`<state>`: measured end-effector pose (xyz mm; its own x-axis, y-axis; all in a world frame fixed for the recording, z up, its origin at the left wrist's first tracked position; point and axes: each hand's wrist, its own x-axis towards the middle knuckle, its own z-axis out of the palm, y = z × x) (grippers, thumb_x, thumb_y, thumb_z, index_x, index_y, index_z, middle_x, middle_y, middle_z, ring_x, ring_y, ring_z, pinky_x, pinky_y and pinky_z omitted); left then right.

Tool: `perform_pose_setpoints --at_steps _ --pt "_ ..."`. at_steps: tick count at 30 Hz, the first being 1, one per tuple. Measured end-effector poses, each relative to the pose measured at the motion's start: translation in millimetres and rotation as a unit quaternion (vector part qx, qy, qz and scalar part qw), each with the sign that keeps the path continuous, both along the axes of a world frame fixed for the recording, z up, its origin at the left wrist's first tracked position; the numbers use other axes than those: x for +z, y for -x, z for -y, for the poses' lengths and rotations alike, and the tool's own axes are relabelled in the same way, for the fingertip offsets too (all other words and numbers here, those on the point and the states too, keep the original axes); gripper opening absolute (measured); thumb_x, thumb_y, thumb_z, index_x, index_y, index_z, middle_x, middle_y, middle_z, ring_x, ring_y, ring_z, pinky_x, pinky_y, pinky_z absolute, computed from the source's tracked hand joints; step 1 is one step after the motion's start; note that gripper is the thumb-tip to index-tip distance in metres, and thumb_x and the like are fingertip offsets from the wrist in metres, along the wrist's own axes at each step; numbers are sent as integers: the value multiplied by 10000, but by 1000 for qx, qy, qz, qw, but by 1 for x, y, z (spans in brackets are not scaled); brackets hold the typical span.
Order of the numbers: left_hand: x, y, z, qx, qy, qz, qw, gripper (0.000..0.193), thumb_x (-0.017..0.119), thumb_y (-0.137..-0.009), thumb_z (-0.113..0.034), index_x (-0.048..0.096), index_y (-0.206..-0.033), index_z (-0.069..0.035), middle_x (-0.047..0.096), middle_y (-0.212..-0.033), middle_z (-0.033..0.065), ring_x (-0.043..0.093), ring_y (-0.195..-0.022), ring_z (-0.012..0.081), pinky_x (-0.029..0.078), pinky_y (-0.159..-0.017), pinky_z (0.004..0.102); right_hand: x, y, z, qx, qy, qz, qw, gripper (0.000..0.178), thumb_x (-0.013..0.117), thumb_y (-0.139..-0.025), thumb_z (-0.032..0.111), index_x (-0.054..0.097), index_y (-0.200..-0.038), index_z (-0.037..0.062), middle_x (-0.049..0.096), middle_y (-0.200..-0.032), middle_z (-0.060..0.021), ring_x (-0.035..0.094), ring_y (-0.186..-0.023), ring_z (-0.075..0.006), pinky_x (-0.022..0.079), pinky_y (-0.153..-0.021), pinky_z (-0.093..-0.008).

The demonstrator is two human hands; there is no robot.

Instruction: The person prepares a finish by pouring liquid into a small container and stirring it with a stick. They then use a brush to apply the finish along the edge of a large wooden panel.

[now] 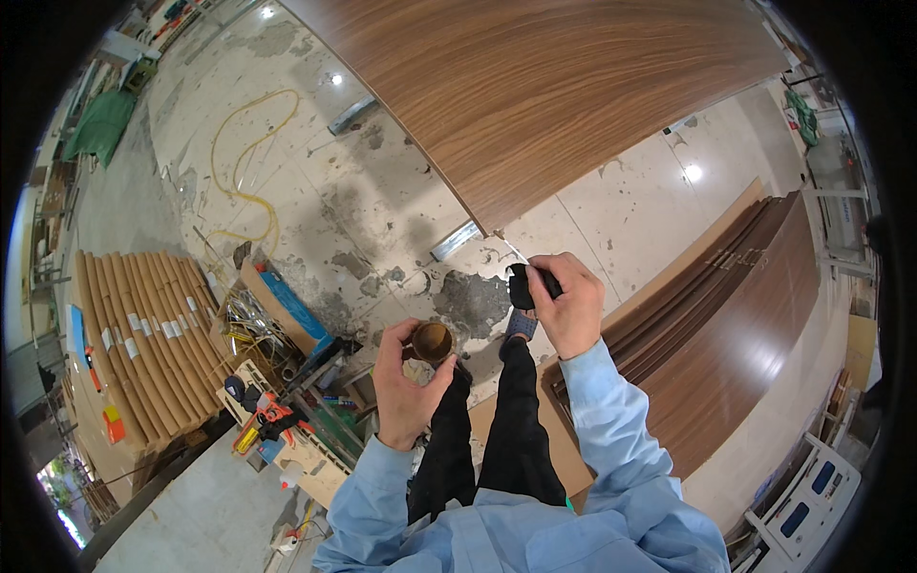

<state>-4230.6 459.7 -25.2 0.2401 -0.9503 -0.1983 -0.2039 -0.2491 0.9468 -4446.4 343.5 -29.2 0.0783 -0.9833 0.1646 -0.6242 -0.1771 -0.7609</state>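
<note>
My left hand curls its thumb and fingers around a small round brown thing with a rim. I cannot tell whether it is a cup or a roll. To the right and higher up, my right hand is closed on a black thing, partly hidden by the fingers. A thin pale strip shows beside it, pointing at the near corner of a large brown wood-grain panel. Whether that strip touches the panel is too small to tell.
At left, several cardboard-coloured lengths lie side by side. A bench with tools stands nearer me. Stacked brown panels lie at right. A yellow hose snakes over the worn floor. Metal supports show beneath the large panel.
</note>
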Motion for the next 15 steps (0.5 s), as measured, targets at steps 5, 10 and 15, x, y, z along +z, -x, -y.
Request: perform_pose_setpoints --at_steps 5,10,15 --pt "0 1 0 -8 5 -7 1000 570 816 -829 21 560 -1338 -7 634 -1213 71 642 -1096 160 512 -982 323 -1 4 2 10 -17 22 1000 105 749 -896 37 759 -993 -4 696 -831 -151 700 -746 -298 544 -705 -355" --pt "1 0 1 -9 -10 0 1000 572 816 -830 18 559 -1340 -4 643 -1207 73 644 -1098 163 511 -988 324 -9 5 6 31 -58 60 996 116 728 -929 64 759 -995 -26 705 -824 -158 700 -741 -264 541 -714 -342" --pt "-1 1 9 0 10 41 999 566 830 -815 12 578 -1321 -14 655 -1205 80 654 -1087 168 523 -967 325 13 7 4 3 -61 50 997 107 731 -926 52 758 -994 -25 708 -832 -148 699 -751 -254 541 -717 -340"
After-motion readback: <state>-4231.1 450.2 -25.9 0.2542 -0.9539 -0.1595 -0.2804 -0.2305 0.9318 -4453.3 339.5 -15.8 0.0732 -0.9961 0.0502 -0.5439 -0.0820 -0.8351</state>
